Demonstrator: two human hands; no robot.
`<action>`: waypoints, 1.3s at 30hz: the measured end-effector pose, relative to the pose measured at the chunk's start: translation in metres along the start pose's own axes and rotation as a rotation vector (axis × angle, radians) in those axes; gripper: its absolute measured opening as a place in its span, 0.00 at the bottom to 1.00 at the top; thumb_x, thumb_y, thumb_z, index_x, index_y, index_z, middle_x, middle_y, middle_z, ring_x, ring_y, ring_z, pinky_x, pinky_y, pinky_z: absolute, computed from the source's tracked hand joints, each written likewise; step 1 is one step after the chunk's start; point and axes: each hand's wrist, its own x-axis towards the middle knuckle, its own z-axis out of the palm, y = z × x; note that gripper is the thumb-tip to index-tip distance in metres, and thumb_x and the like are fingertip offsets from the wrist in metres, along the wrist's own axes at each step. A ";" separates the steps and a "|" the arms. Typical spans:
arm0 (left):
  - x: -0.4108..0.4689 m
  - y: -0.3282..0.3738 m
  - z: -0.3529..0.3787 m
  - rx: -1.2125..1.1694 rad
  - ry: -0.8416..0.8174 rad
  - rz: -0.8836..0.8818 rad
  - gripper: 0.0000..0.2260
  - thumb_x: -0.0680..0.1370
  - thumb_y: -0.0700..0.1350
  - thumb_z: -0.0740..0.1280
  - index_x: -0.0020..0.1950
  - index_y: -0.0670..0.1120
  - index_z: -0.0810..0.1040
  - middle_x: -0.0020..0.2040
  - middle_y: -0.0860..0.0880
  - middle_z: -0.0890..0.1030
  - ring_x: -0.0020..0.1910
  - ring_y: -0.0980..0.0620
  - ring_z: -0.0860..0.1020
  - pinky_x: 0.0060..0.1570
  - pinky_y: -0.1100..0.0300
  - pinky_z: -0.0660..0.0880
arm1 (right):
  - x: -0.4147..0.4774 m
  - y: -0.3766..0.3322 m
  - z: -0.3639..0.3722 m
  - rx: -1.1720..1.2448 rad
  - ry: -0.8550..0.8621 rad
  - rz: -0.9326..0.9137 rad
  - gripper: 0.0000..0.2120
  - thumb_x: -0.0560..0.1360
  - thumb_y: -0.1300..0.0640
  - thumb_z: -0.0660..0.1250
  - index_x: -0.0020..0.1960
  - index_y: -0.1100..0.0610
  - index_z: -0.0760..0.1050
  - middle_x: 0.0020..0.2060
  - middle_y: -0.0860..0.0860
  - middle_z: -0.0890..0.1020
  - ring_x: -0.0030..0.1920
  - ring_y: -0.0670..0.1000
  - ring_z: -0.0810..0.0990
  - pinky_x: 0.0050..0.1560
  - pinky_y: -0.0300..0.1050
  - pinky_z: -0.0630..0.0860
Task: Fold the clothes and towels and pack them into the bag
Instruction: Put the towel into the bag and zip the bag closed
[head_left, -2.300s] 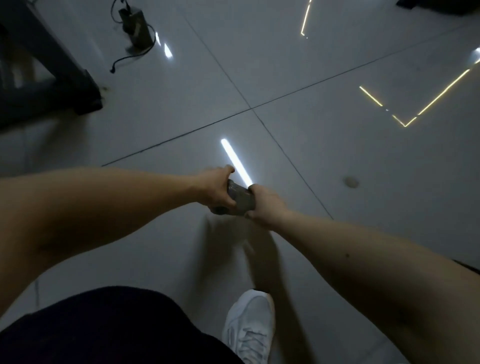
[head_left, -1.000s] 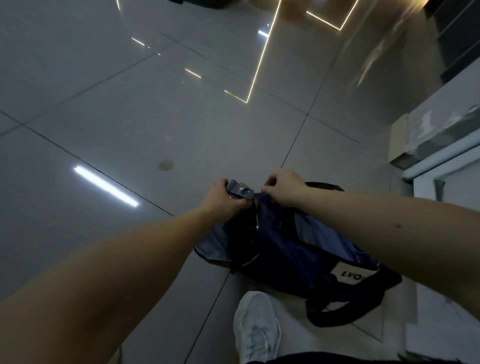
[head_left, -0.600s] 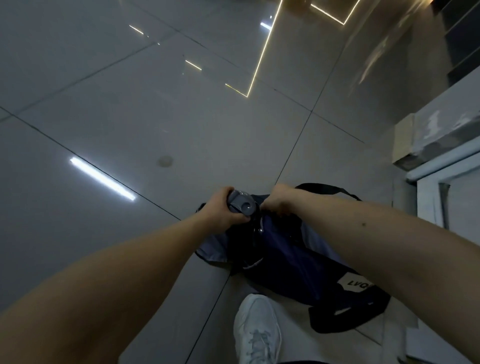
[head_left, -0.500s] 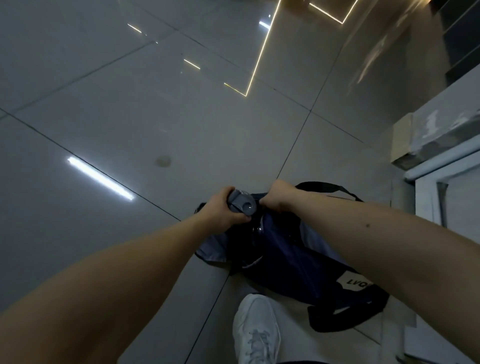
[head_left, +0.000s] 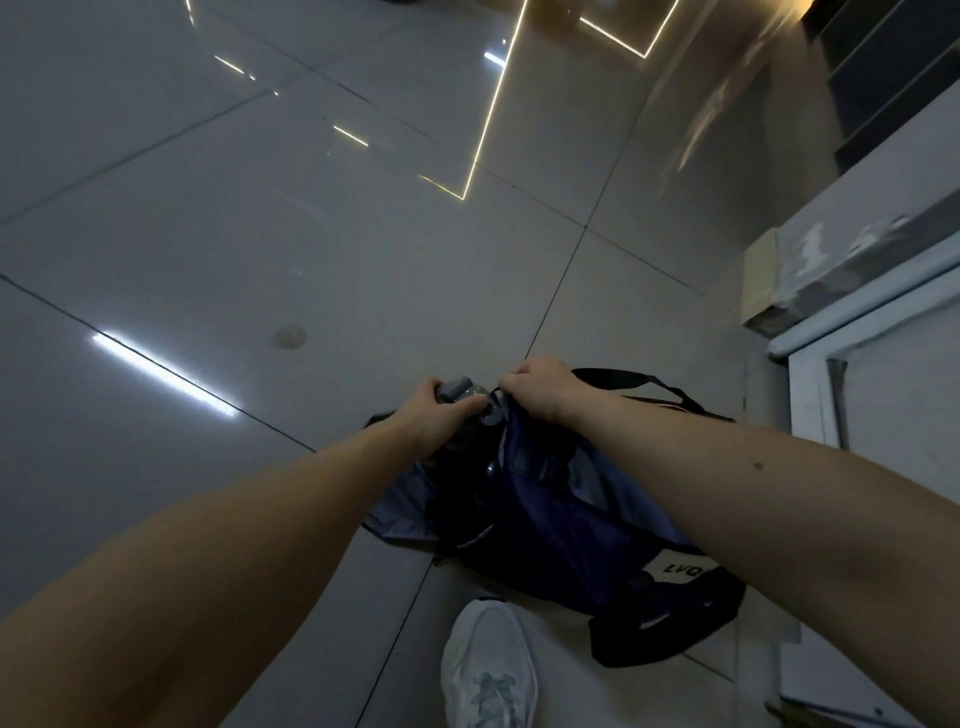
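A small grey object (head_left: 457, 391) held over the mouth of the dark navy fabric bag (head_left: 571, 525).
Left hand (head_left: 434, 418) curls round it, just above the opening; right hand (head_left: 535, 389) pinches the rim alongside. The bag lies on the tiled floor (head_left: 260, 234), lengthwise toward the person.
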 end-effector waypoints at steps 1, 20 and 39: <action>0.000 0.002 0.001 0.006 -0.002 -0.003 0.23 0.76 0.56 0.72 0.63 0.45 0.69 0.51 0.45 0.77 0.45 0.49 0.79 0.36 0.56 0.77 | 0.000 0.000 0.000 -0.006 0.001 -0.011 0.18 0.75 0.56 0.63 0.27 0.55 0.66 0.27 0.49 0.70 0.33 0.52 0.70 0.35 0.46 0.65; -0.004 0.002 -0.009 -0.297 -0.087 0.072 0.16 0.78 0.49 0.71 0.64 0.48 0.76 0.55 0.46 0.81 0.49 0.48 0.82 0.40 0.52 0.82 | 0.007 0.009 -0.003 -0.015 -0.028 -0.061 0.13 0.81 0.59 0.58 0.40 0.57 0.73 0.37 0.53 0.74 0.43 0.54 0.73 0.39 0.47 0.67; 0.004 -0.006 0.041 -0.465 -0.161 -0.179 0.21 0.83 0.58 0.58 0.62 0.42 0.78 0.56 0.43 0.82 0.54 0.44 0.81 0.60 0.48 0.77 | 0.003 0.006 -0.008 -0.273 0.001 -0.103 0.15 0.79 0.57 0.59 0.33 0.58 0.68 0.35 0.57 0.75 0.42 0.58 0.75 0.42 0.50 0.67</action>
